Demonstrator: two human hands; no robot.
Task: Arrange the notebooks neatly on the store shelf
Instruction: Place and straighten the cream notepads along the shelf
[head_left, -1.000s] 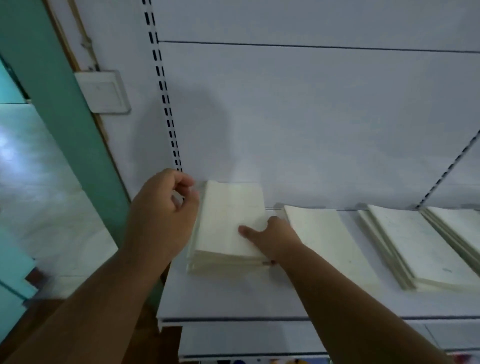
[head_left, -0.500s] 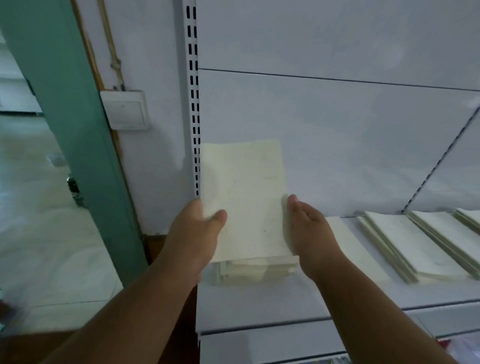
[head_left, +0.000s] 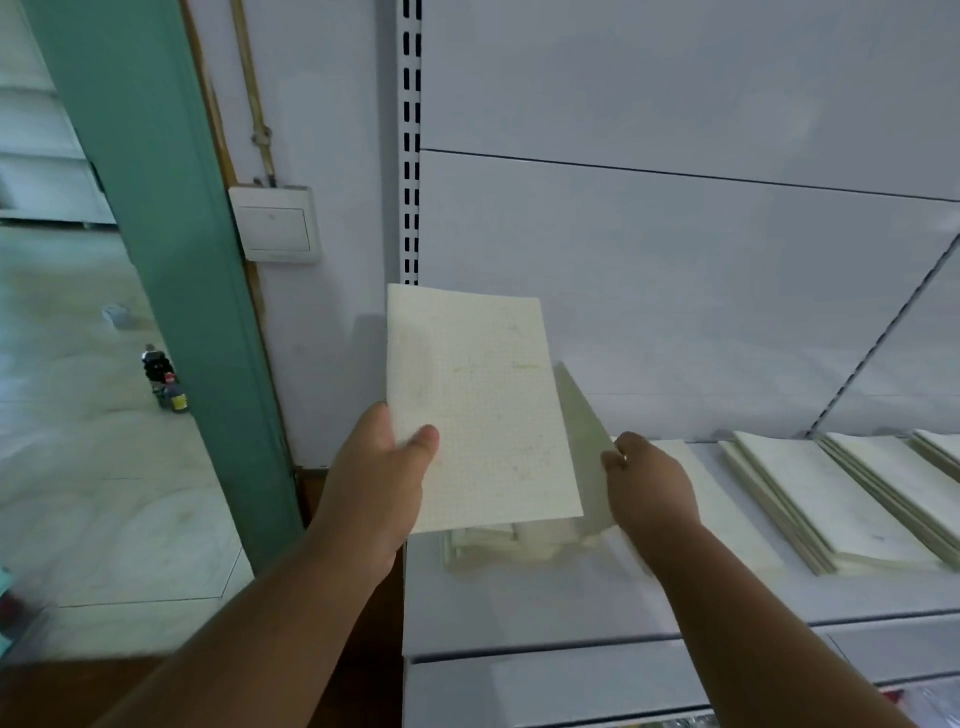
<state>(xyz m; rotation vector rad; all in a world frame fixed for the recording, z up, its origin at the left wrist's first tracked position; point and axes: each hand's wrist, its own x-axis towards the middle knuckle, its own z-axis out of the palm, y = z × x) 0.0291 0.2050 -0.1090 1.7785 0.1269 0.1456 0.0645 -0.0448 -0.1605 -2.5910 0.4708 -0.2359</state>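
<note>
**Notebook held up over the left end of the shelf**

In the centre of the frame the left hand (head_left: 382, 480) holds a cream notebook (head_left: 480, 405) up in front of the white back panel (head_left: 675, 291). Its thumb lies across the gridded front near the lower left corner, and the fingers are hidden behind, so this grip is grasping the notebook. The book stands nearly upright, tilted slightly to the left.

Just to the right, the right hand (head_left: 649, 480) pinches the edge of a thin cover or second sheet (head_left: 584, 441) that angles away from the notebook's right side. Whether this is the same book's cover or another notebook cannot be told. This grip is clenched on that edge.

Below the raised notebook, a small stack of notebooks (head_left: 498, 545) lies on the white shelf (head_left: 519, 613), partly blurred. Further right, more stacks (head_left: 826, 499) lie flat side by side along the shelf, reaching the right edge of the frame.

At the upper left, a green post (head_left: 156, 234) runs down the frame, with a white wall switch (head_left: 275, 224) beside it. A slotted upright (head_left: 411, 140) stands at the shelf's left side.
</note>
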